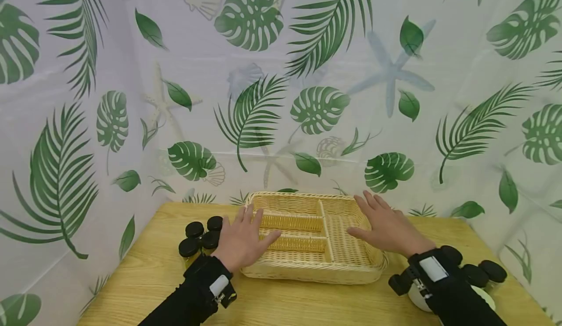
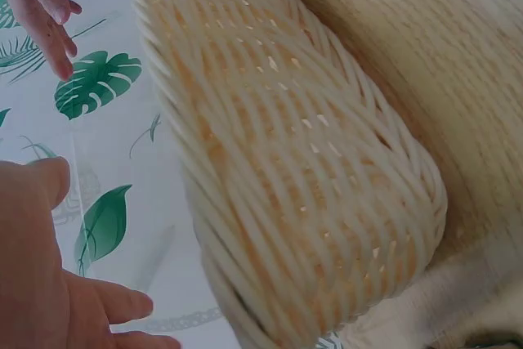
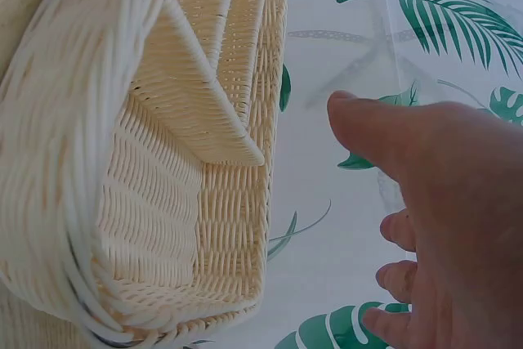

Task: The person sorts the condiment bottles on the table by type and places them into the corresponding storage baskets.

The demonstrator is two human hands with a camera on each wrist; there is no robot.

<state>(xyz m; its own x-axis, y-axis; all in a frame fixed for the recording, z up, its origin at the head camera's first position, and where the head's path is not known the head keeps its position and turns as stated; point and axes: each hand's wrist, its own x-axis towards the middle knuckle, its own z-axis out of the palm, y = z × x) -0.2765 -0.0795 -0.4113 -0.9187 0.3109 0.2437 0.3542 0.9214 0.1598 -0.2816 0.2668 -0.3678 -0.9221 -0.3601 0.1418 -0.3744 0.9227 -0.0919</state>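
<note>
A pale woven wicker basket (image 1: 313, 273) stands on the wooden table, split by inner dividers (image 1: 326, 228) into several compartments. At its left end, my left hand (image 1: 243, 242) is held with fingers spread and straight. My right hand (image 1: 391, 226) is likewise spread over the right end, thumb toward the wide right compartment. Both wrist views show a gap on screen between hand and rim: the left hand (image 2: 37, 259) lies beside the basket wall (image 2: 302, 145), the right hand (image 3: 458, 194) beside the long rim. Neither hand grips anything.
Several jars with black lids (image 1: 194, 230) stand by my left wrist. More black-lidded jars (image 1: 492, 271) are beside my right forearm, which partly hides them and a pale round object (image 1: 418, 299). A leaf-patterned curtain (image 1: 281, 96) borders the table's back and sides.
</note>
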